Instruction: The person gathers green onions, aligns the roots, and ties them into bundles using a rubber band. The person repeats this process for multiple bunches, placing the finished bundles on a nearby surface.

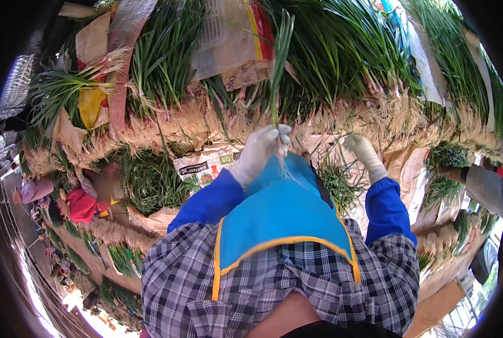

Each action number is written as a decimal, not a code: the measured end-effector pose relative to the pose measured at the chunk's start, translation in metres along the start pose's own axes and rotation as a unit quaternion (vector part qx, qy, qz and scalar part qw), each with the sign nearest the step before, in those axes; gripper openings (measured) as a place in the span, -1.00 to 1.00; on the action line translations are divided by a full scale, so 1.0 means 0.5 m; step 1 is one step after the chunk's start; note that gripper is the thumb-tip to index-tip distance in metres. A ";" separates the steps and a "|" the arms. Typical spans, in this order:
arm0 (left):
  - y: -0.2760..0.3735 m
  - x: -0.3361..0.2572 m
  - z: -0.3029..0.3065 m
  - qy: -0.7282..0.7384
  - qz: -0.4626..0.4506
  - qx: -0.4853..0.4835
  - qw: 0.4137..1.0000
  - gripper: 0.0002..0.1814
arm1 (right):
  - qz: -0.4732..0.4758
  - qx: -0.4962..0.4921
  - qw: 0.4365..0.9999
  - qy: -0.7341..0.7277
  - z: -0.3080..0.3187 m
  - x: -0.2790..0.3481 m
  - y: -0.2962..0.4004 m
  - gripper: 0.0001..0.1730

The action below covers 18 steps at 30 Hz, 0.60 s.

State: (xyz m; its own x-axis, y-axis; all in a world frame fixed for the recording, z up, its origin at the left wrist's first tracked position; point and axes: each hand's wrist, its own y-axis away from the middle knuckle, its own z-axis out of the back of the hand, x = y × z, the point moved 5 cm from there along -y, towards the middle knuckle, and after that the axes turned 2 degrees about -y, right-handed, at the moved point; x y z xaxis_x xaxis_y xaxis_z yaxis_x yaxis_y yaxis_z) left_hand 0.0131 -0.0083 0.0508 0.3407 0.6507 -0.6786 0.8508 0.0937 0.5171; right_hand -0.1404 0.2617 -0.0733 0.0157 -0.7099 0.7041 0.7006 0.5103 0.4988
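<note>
My left hand (262, 150), in a whitish glove, is closed around the lower stem of a green garlic plant (274, 99) in front of my blue apron (285, 207). Its leaves point up and away from me, and its pale roots hang below the fingers. My right hand (360, 151), also gloved, is held apart to the right with its fingers somewhat curled; nothing can be made out in it. Loose green leaf scraps (338, 181) lie between that hand and the apron. Beyond both hands runs a long row of green garlic plants (331, 55), roots towards me.
Plastic and woven sacks (230, 42) lie over parts of the row. A heap of trimmed leaves (150, 186) lies to my left, beside a printed sack (205, 167). A person in red (81, 205) is at far left; another person's grey sleeve (485, 190) reaches in at far right.
</note>
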 end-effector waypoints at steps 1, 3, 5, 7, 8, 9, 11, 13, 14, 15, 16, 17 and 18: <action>-0.021 0.035 0.036 0.069 0.037 0.009 0.997 -0.68 | -0.041 0.031 0.980 -0.194 -0.034 -0.034 0.019 -0.72; -0.063 0.126 0.103 0.197 0.105 0.022 0.974 -0.68 | -0.013 0.119 0.966 -0.229 -0.074 0.138 0.011 -0.72; -0.073 0.135 0.099 0.170 0.102 -0.011 0.980 -0.69 | -0.048 0.083 0.929 -0.358 -0.142 0.204 -0.052 -0.71; -0.079 0.139 0.094 0.140 0.087 -0.011 0.986 -0.67 | -0.063 0.177 0.818 -0.543 -0.221 0.271 -0.110 -0.63; -0.080 0.136 0.085 0.123 0.084 -0.022 0.989 -0.66 | -0.107 0.131 0.802 -0.573 -0.255 0.285 -0.134 -0.67; -0.081 0.133 0.087 0.084 0.062 -0.074 0.992 -0.66 | -0.125 0.135 0.752 -0.633 -0.235 0.381 -0.091 -0.74; -0.089 0.128 0.079 -0.002 0.024 -0.160 0.987 -0.66 | -0.072 0.005 0.834 -0.547 -0.254 0.336 -0.127 -0.74; -0.101 0.128 0.067 -0.023 -0.014 -0.152 0.988 -0.64 | -0.035 -0.096 0.802 -0.589 -0.218 0.352 -0.098 -0.74; -0.102 0.128 0.063 -0.028 -0.016 -0.146 0.989 -0.64 | -0.030 -0.116 0.762 -0.636 -0.238 0.320 -0.114 -0.75; -0.104 0.132 0.052 -0.028 -0.019 -0.140 0.990 -0.63 | -0.038 -0.069 0.700 -0.709 -0.239 0.319 -0.110 -0.76; -0.099 0.130 0.024 0.021 0.018 -0.149 0.988 -0.60 | -0.046 -0.024 0.631 -0.774 -0.238 0.315 -0.101 -0.77; -0.098 0.121 0.002 0.030 -0.003 -0.125 0.992 -0.58 | -0.053 0.020 0.555 -0.830 -0.232 0.311 -0.092 -0.78; -0.093 0.110 -0.013 0.039 -0.027 -0.104 0.993 -0.57 | -0.071 0.025 0.554 -0.829 -0.196 0.316 -0.083 -0.76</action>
State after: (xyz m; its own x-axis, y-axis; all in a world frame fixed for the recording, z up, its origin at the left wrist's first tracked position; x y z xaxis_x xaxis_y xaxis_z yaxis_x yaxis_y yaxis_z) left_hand -0.0101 0.0280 -0.0071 0.2585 0.6956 -0.6703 0.7634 0.2780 0.5830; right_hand -0.0971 0.0806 -0.0325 -0.7436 0.6557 0.1309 0.5886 0.5491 0.5934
